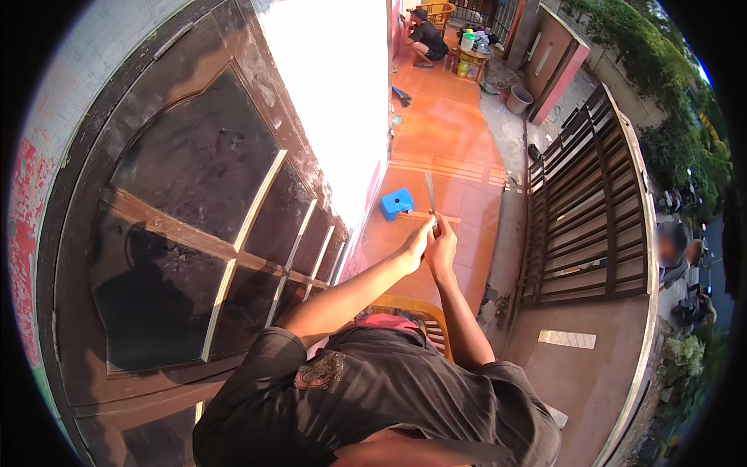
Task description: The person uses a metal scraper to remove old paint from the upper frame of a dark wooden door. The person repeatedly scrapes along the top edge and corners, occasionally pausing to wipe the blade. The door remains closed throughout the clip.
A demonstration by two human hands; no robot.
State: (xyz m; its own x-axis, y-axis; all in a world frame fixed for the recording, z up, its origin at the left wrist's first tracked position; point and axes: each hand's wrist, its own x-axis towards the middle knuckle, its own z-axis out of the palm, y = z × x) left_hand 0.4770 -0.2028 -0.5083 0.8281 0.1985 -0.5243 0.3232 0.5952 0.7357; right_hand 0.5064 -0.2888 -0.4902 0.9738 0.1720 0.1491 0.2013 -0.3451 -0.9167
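Observation:
My left hand (415, 244) and my right hand (442, 244) meet in front of my body, closed around the dark handle of a knife-like tool. Its narrow metal blade (430, 190) points away from me, over the tiled floor. Most of the handle is hidden by my fingers. Just beyond and left of my hands, a blue plastic stool (397, 203) stands on the orange tiles (443, 146). To my left is a brown wooden door with dark glass panes (192, 157) and pale strips.
Below my arms is a wooden chair (446, 327). A metal-barred fence (589, 204) runs along the right. Farther off, a person (429, 38) squats by the wall near a small table (471, 57) with containers, and a bucket (519, 100) stands nearby. Another person (674, 248) is beyond the fence.

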